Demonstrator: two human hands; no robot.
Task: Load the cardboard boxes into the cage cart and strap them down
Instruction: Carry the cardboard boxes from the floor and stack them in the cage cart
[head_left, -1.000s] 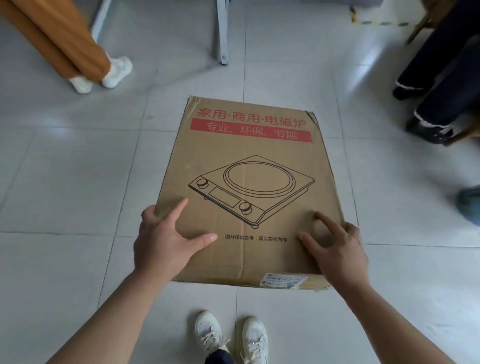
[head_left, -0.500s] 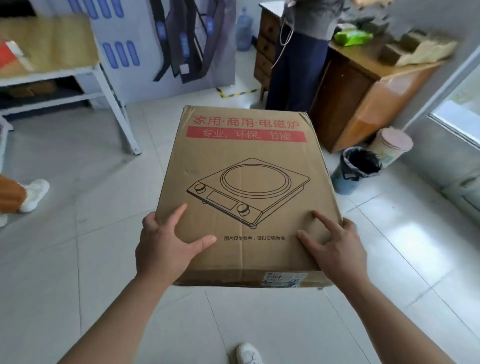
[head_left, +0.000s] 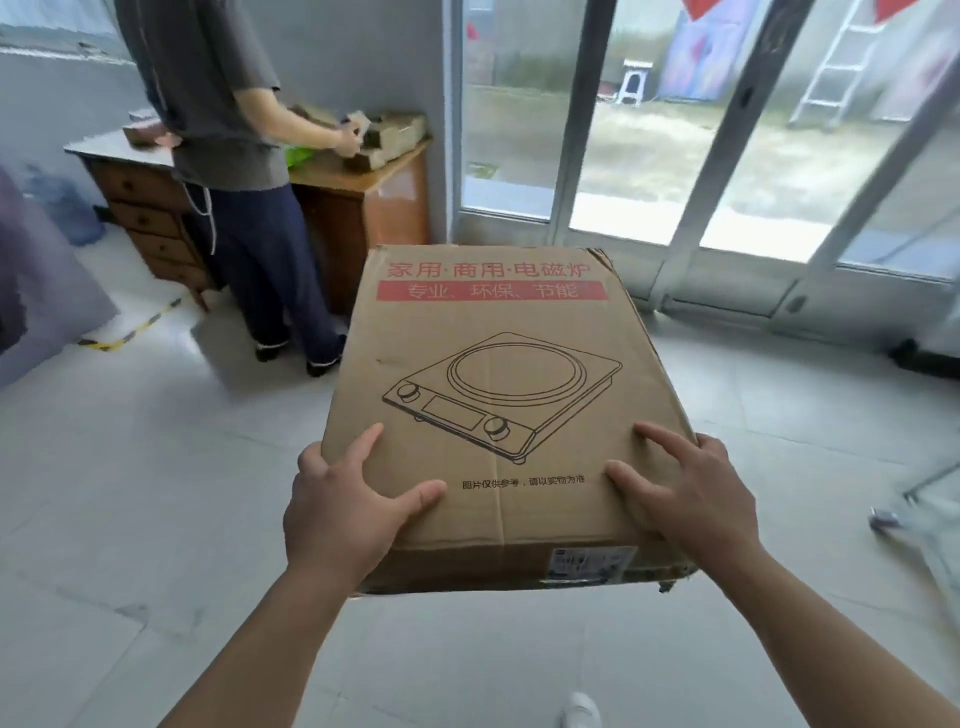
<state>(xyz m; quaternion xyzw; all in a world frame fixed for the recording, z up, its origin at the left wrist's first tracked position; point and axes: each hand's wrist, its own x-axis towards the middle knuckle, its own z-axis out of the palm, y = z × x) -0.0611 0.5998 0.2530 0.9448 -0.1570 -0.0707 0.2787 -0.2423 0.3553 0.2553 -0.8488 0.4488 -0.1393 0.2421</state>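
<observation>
A flat cardboard box (head_left: 498, 364) with red print and a line drawing of an induction cooker is held up in front of me, off the floor. My left hand (head_left: 343, 504) grips its near left corner, thumb and forefinger on top, the other fingers hidden under the edge. My right hand (head_left: 685, 493) grips the near right corner the same way. A white label sits on the box's near side. At the right edge a blurred metal frame with a small wheel (head_left: 883, 517) shows; I cannot tell whether it is the cage cart.
A person in a grey shirt (head_left: 223, 104) stands at a wooden desk (head_left: 363, 197) at the back left. Glass sliding doors (head_left: 675, 156) fill the back right. Yellow-black tape (head_left: 130, 332) marks the tiled floor on the left.
The view has swung right and upward with the box still in both hands. The floor and white shelf are gone; the desk, the person and the glass doors have come into view.
</observation>
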